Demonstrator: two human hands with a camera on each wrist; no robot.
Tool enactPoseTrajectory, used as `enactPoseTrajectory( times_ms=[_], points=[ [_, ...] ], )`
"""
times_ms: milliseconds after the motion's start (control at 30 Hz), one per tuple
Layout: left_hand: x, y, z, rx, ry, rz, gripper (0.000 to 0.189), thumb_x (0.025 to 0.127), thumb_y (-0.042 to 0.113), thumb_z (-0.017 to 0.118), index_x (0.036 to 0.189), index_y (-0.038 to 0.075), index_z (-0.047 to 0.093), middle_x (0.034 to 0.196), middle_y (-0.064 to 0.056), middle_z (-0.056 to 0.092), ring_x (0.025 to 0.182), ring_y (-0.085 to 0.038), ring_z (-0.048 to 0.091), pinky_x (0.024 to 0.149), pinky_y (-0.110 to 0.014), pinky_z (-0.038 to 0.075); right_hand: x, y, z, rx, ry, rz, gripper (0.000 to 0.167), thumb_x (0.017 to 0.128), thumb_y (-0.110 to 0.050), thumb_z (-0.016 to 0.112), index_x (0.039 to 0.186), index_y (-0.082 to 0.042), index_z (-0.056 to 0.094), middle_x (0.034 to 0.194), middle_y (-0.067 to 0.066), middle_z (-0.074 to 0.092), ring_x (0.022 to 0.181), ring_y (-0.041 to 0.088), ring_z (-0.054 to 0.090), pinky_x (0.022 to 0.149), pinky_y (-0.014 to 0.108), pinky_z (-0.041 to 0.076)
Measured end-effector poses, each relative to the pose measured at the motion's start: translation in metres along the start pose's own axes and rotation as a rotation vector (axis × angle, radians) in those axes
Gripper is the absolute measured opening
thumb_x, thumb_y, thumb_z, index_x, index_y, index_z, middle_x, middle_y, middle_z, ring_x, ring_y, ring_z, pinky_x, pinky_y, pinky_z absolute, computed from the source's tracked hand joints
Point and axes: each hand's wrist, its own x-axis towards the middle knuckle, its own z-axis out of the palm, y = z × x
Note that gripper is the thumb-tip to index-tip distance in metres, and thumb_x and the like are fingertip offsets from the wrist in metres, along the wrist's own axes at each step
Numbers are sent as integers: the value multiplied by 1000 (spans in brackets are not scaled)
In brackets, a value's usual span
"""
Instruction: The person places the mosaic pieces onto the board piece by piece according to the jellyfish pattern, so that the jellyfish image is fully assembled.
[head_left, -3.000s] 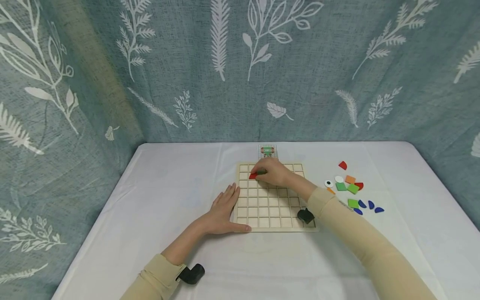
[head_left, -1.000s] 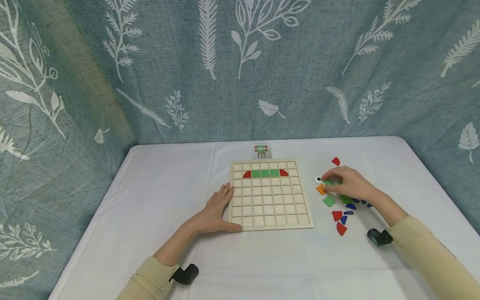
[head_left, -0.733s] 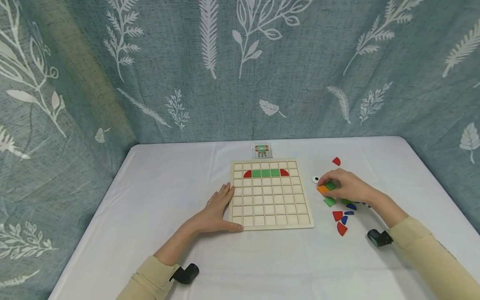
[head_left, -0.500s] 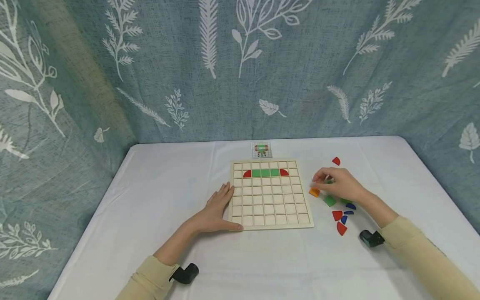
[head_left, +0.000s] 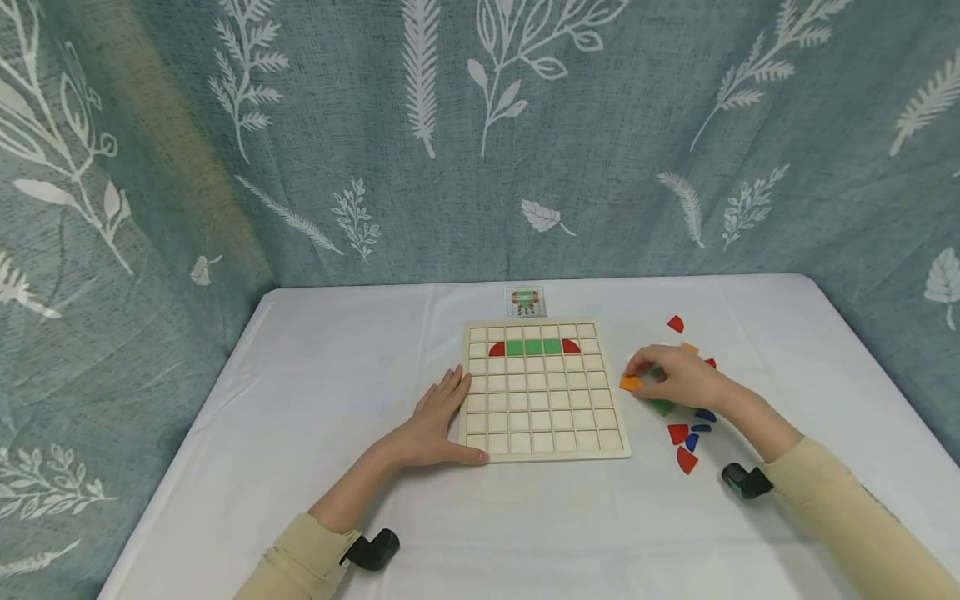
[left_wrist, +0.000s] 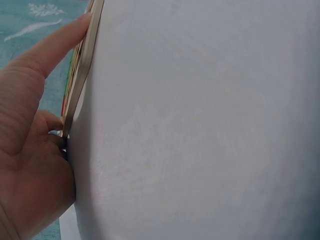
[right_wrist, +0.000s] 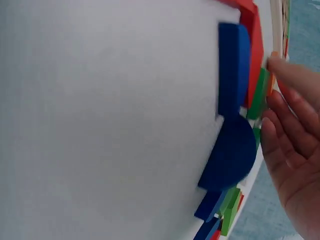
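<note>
My left hand point(head_left: 435, 429) rests along the left edge of a square wooden grid board point(head_left: 551, 456), fingers straight and thumb on the front rim. Across the board's second row run several coloured tiles: green squares point(head_left: 533, 347) between a red quarter-round point(head_left: 497, 349) and another red one. To the right of the board, my right hand point(head_left: 686, 377) pinches an orange square tile point(head_left: 629, 383) between thumb and fingertips, low over the cloth. A green tile point(right_wrist: 258, 95) lies beside these fingertips in the right wrist view. My right hand hides part of the loose pieces.
A small picture card point(head_left: 525, 301) lies behind the board. Loose red quarter-rounds point(head_left: 686, 460), blue rounded pieces point(right_wrist: 230, 155) and a second orange tile point(head_left: 690, 347) are scattered around my right hand. A leaf-patterned curtain point(head_left: 450, 233) hangs behind the white-covered table.
My right hand has left the board, where a row of red and green tiles now shows, and moved to the loose pieces. The orange tile has shifted left towards the board. The left hand stays.
</note>
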Motion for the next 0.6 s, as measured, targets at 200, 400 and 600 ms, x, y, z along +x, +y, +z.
enactPoseTrajectory(
  times_ms=[200, 400, 600],
  points=[
    [0, 0, 0, 7, -2, -6, 122, 74, 50, 81, 156, 2, 4, 162, -12, -5, 148, -22, -10, 118, -45, -4, 9, -3, 5, 31, 98, 21, 16, 85, -10, 76, 99, -12, 68, 97, -1, 67, 90, 17, 61, 83, 38, 55],
    [-1, 0, -1, 13, -3, -14, 122, 74, 50, 81, 156, 3, 4, 162, -12, -6, 148, -22, -10, 118, -45, -4, 36, -21, 13, 120, 132, -42, 13, 86, -11, 75, 98, -12, 70, 97, -2, 68, 91, 17, 61, 84, 35, 55],
    [-1, 0, 0, 7, -7, -4, 122, 75, 50, 81, 156, 2, 4, 162, -12, -6, 148, -23, -10, 118, -45, -4, 59, -32, 23, 62, 90, -119, 10, 87, -10, 74, 97, -10, 71, 98, 1, 68, 92, 19, 63, 80, 35, 54]
  ],
)
